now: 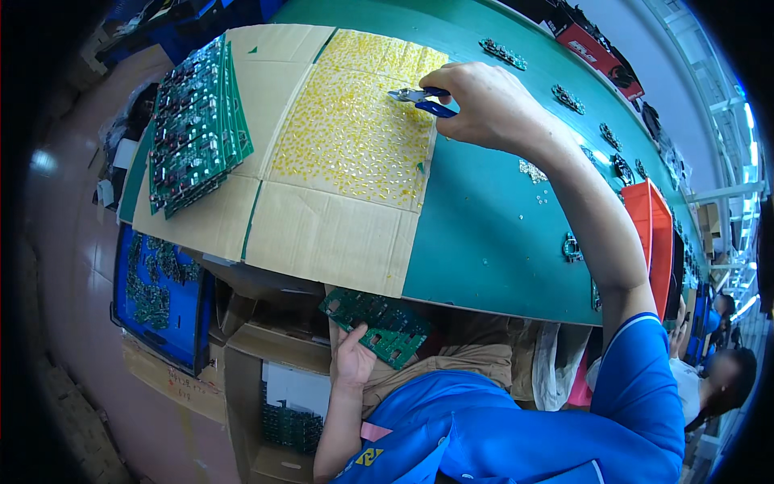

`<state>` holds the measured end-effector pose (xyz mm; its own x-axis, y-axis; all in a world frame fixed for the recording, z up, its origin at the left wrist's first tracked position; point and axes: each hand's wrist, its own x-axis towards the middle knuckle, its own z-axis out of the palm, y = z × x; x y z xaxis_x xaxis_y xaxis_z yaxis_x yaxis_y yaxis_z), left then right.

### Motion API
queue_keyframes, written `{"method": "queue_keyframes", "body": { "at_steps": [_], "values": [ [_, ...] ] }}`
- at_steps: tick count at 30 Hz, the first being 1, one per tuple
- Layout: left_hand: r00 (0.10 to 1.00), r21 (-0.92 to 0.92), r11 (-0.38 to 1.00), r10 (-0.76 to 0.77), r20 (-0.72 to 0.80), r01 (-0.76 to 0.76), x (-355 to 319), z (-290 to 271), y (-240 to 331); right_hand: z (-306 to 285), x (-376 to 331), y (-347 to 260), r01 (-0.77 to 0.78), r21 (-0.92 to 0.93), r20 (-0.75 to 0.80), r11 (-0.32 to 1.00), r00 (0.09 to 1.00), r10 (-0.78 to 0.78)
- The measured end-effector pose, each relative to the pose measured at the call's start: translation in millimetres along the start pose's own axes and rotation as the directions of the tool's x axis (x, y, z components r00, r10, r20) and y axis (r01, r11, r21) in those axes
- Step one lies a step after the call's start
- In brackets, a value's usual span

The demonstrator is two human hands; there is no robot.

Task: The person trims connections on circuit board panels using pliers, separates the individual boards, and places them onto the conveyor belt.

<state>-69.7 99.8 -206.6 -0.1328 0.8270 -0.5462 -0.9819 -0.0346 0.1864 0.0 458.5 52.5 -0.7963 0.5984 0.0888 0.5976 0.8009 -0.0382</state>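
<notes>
Head view, looking down: the right hand [484, 105] is stretched far out over the green worktop [492, 234], fingers wrapped around a pair of blue-handled cutters [421, 98], whose metal tip sits just over the far edge of a flattened cardboard sheet [322, 234]. That sheet is strewn with small yellow clipped bits [355, 129], thickest right beneath the cutters. Down low, below the worktop's near edge, the left hand [353, 355] is closed on a green circuit board [377, 325], gripping it by its lower edge and holding it tilted above the lap.

Now the containers. On the left of the cardboard, a fanned stack of green circuit boards [196, 125] lies loose, not in any bin. Lower left, beside the worktop, a blue tray [193, 323] holds a scatter of small green boards, spread in a single loose layer across its floor. Beneath the left hand, an open cardboard box [278, 427] shows more green boards standing packed inside. Out on the right of the worktop, an orange bin [649, 218] stands on its edge; what it holds cannot be made out. Small dark component clusters [568, 98] dot the worktop's far side, well apart from both hands.
</notes>
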Motion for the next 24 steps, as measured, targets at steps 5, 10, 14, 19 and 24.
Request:
{"method": "queue_keyframes", "body": {
  "at_steps": [5,10,14,19,24],
  "values": [
    [1.000,-0.001,1.000,-0.001,-0.004,0.001,2.1,-5.0,-0.9,-1.8,2.3,-3.1,-0.021,-0.026,0.041,0.999,0.999,0.022],
    [1.000,-0.002,1.000,-0.006,-0.008,0.006,3.5,-7.2,-1.0,-12.3,8.3,-10.2,-0.036,-0.123,0.160,0.992,0.985,0.056],
    [0.999,0.040,0.999,0.017,0.036,-0.018,3.4,3.1,-0.3,-29.1,11.1,-3.4,-0.008,-0.048,0.154,0.999,0.988,0.015],
    [1.000,0.033,0.999,-0.009,0.019,0.008,2.6,2.5,2.4,-81.3,-21.5,5.9,0.014,0.316,-0.019,0.949,1.000,-0.008],
    [0.999,0.031,1.000,-0.005,0.038,0.003,-6.0,10.1,2.9,-81.2,-112.8,-22.7,-0.197,0.714,0.143,0.672,0.980,0.136]
  ]
}}
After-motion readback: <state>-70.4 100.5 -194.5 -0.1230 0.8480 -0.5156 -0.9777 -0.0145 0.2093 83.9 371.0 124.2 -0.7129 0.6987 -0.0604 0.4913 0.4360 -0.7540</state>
